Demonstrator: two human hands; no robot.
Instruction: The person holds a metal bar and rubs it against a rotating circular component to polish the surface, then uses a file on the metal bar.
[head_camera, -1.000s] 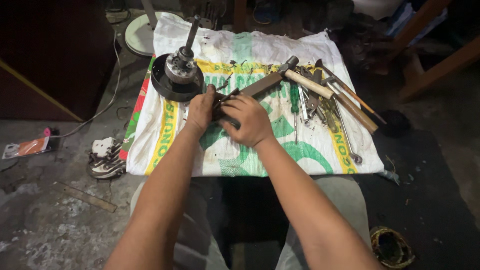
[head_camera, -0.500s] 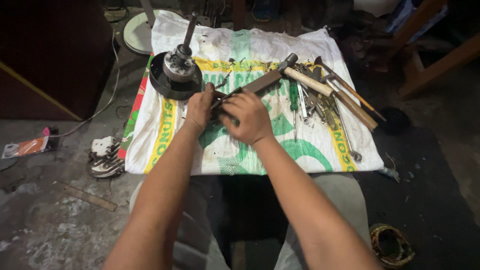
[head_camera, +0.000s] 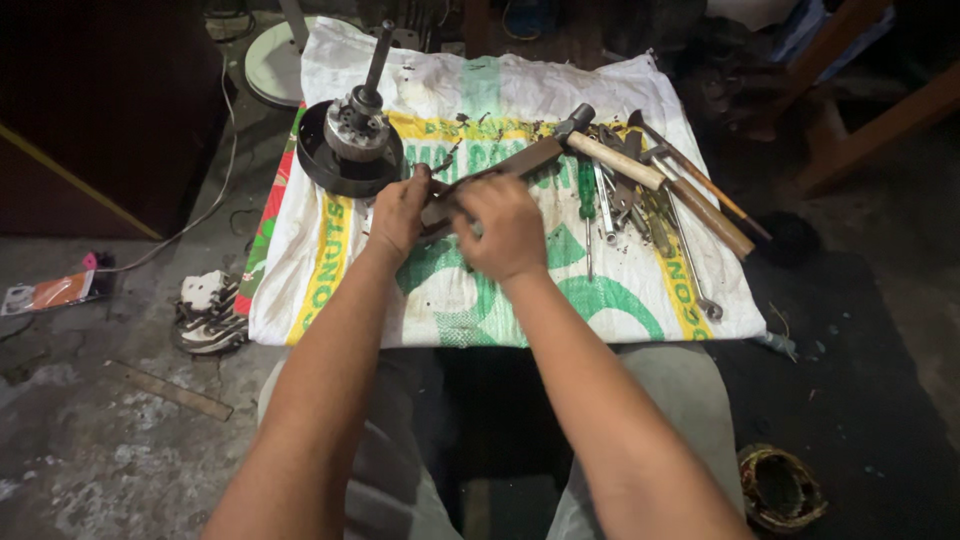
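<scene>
My left hand (head_camera: 398, 212) and my right hand (head_camera: 503, 228) meet over a white woven sack (head_camera: 610, 300) spread on the floor. Both are closed around a small dark metal part (head_camera: 440, 210) held between them; the fingers hide most of it. A long flat dark metal bar (head_camera: 520, 160) runs from the hands up and to the right. Just above the left hand stands a round black motor housing with a metal hub and upright shaft (head_camera: 352, 140).
To the right on the sack lie a wooden-handled hammer (head_camera: 650, 178), a green-handled screwdriver (head_camera: 587, 200), spanners and other hand tools (head_camera: 690, 270). A white round base (head_camera: 272, 60) lies beyond the sack, a small white part (head_camera: 208, 310) at left, a copper-wound coil (head_camera: 778, 488) at lower right.
Both hands have stayed on the small part, shifting only slightly. The view has tilted a little.
</scene>
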